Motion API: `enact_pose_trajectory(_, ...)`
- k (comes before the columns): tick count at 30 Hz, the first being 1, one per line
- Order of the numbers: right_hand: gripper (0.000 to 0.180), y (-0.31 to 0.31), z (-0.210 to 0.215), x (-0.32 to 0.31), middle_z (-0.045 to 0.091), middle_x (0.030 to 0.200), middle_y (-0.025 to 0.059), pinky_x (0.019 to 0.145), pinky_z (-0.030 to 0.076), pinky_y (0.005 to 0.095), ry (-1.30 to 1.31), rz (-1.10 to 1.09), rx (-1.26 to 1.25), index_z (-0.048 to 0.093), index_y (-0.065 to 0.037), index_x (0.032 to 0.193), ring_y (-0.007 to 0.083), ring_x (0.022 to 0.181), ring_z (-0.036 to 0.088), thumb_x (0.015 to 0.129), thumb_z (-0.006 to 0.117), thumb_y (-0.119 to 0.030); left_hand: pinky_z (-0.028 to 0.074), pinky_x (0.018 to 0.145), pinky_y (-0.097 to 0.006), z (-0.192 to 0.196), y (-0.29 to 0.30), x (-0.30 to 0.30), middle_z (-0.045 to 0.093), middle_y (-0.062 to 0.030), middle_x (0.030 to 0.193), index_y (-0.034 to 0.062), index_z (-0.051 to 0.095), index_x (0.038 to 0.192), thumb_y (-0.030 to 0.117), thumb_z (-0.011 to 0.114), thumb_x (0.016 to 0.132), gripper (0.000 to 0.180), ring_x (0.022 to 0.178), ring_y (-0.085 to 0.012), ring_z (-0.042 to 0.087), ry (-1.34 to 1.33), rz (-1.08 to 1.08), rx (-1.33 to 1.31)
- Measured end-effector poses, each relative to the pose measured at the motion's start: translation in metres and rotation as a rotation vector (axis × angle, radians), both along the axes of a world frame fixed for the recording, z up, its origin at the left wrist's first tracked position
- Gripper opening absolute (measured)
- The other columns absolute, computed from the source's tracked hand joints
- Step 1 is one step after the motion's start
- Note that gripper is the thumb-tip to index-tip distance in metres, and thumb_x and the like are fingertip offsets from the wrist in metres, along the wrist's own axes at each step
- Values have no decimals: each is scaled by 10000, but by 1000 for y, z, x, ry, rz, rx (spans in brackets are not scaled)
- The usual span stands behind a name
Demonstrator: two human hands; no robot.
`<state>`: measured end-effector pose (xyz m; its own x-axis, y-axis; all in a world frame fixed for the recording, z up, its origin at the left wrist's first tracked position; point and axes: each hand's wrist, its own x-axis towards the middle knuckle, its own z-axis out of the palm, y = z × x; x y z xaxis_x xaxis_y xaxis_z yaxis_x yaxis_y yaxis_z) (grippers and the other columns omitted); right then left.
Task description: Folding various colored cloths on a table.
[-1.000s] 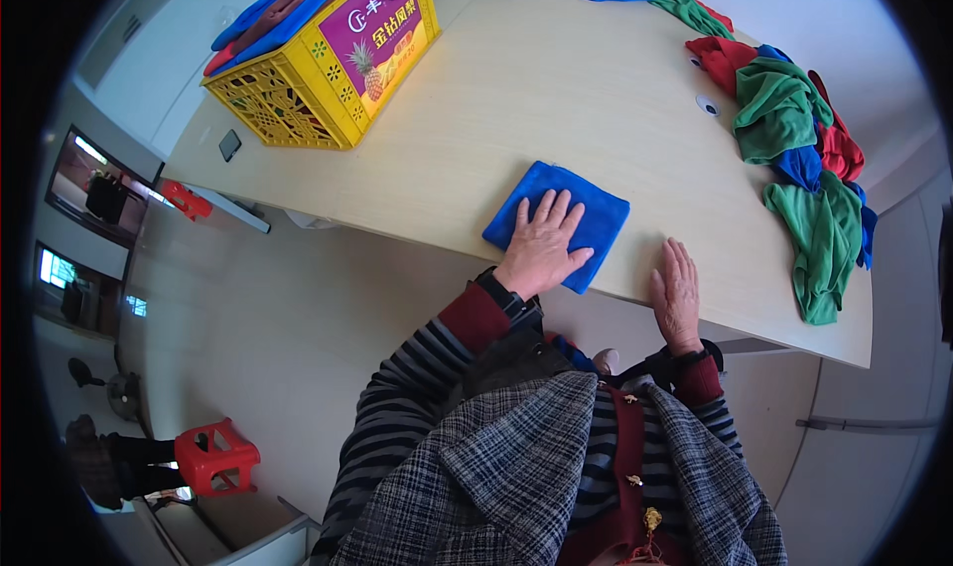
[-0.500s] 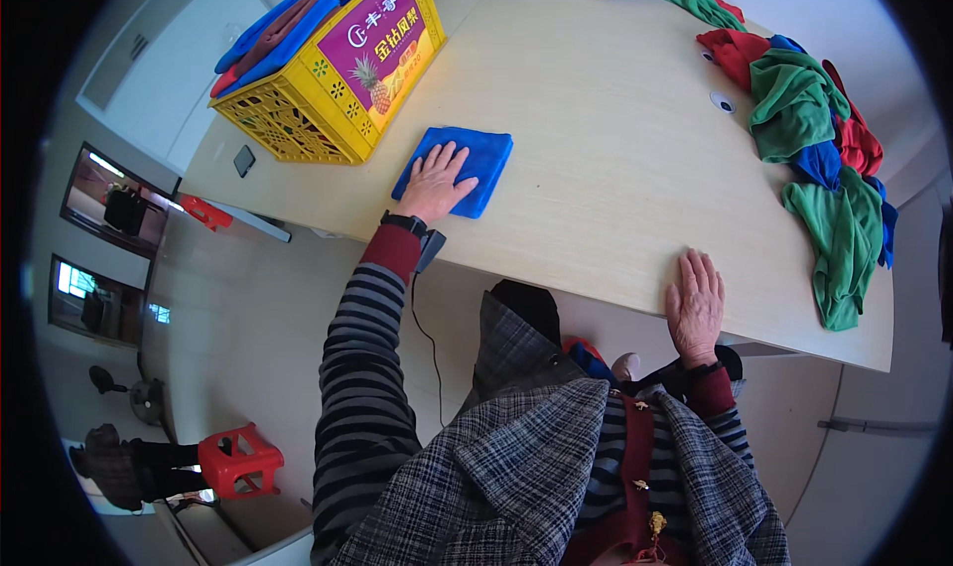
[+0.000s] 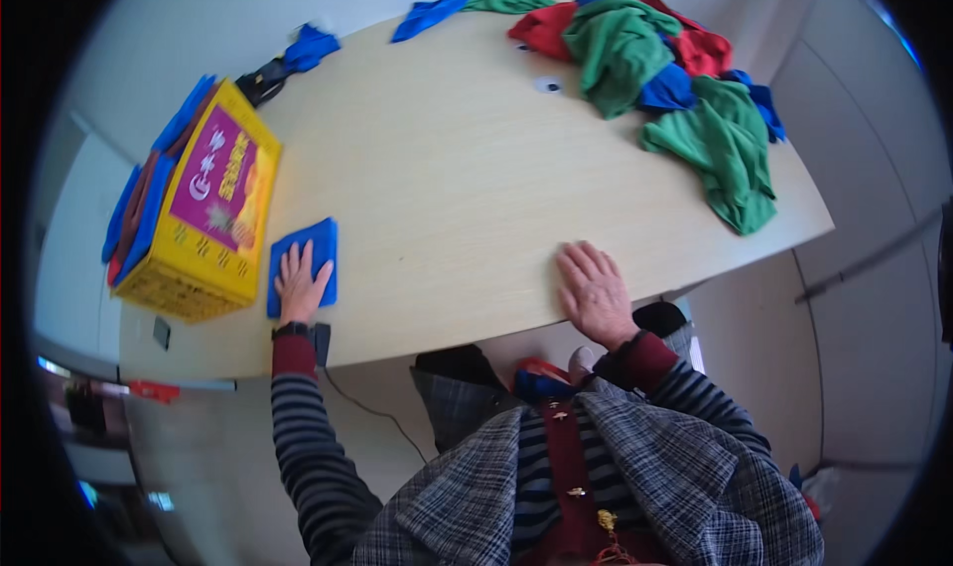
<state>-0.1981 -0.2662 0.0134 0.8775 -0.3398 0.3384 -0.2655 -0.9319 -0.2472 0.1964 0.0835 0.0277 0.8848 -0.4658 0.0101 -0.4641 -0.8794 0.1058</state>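
A folded blue cloth (image 3: 325, 243) lies flat on the pale wooden table (image 3: 427, 169), beside the yellow crate. Resting on top of it is my left hand (image 3: 302, 283), palm down with fingers spread, gripping nothing. My right hand (image 3: 596, 290) lies on the tabletop near the front edge, fingers stretched out and holding nothing. Further off at the right is a loose heap of crumpled cloths, among them a green cloth (image 3: 723, 154), a red cloth (image 3: 703, 50) and a blue cloth (image 3: 667, 89).
On the left stands the yellow plastic crate (image 3: 260, 184), packed with folded blue and brown-red cloths (image 3: 149, 209). A phone-like dark object (image 3: 162, 334) lies near the left corner. Behind are a black item (image 3: 262, 82), a blue cloth (image 3: 311, 48) and a round eye-like white piece (image 3: 547, 85).
My view has swung to the right, so the table and its things appear turned and shifted left. My left hand stays on the folded blue cloth; my right hand reaches a little further onto the table.
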Motion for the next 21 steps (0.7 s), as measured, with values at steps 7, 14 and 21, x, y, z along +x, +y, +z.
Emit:
enact_pose_trajectory(7, 506, -4, 0, -4, 478, 1483, 140, 1193, 273, 488, -75, 40, 62, 548, -45, 1359, 336, 1419, 379, 912, 596, -277, 113, 1184, -652, 0, 6, 17, 192, -102, 1678, 229, 243, 1606, 575, 449, 1004, 724, 1549, -346, 121, 12, 72, 106)
enact_pose_trajectory(14, 375, -97, -6, -9, 678, 1212, 131, 1057, 452, 415, -78, 403, 467, 678, -37, 1202, 294, 1197, 598, 921, 638, -282, 173, 1197, -588, 7, -67, -93, 309, -152, 1619, 100, 401, 1518, 346, 559, 1003, 593, 1520, -366, 205, -169, -412, -23)
enact_pose_trajectory(21, 326, -269, 62, 36, 723, 965, 37, 716, 520, 271, -199, -76, 903, 697, -31, 1160, 135, 873, 692, 938, 663, -268, 186, 1197, -603, -14, -116, -227, 393, -172, 1560, 62, 484, 1448, 338, 629, 928, 606, 1486, -386, 276, -33, -609, -200)
